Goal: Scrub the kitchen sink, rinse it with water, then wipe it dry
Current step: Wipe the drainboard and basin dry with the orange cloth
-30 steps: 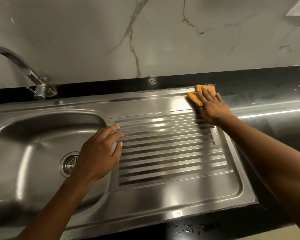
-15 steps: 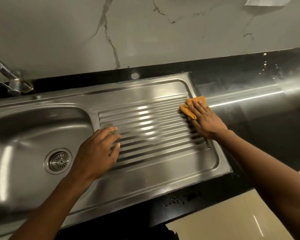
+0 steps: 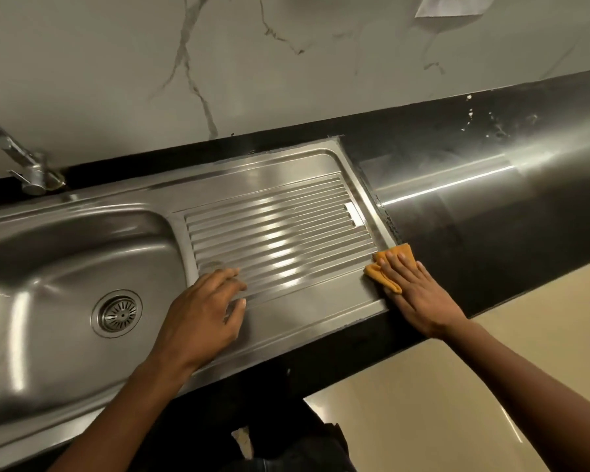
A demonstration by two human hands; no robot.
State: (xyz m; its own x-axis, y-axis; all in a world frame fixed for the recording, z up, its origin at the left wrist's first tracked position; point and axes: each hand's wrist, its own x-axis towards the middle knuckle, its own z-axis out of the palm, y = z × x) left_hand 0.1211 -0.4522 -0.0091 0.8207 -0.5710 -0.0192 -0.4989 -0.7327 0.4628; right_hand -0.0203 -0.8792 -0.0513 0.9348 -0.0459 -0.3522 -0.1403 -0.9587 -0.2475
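Note:
The stainless steel sink (image 3: pixel 65 253) has its basin on the left, with a round drain (image 3: pixel 117 313), and a ribbed drainboard (image 3: pixel 280 233) on the right. My right hand (image 3: pixel 419 298) lies flat on an orange cloth (image 3: pixel 394 255), pressing it onto the drainboard's near right corner at the rim. Most of the cloth is hidden under the fingers. My left hand (image 3: pixel 201 318) rests palm down on the drainboard's near left part, fingers slightly spread, holding nothing.
A chrome tap (image 3: pixel 24 165) stands at the back left. Black countertop (image 3: pixel 491 216) runs to the right of the sink, with water spots at the far right. A marble wall (image 3: pixel 252 63) rises behind. Beige floor (image 3: pixel 457 403) shows beyond the counter's front edge.
My right hand has dragged the orange cloth from the drainboard's far right corner along the right edge to the near right corner. My left hand stayed on the drainboard.

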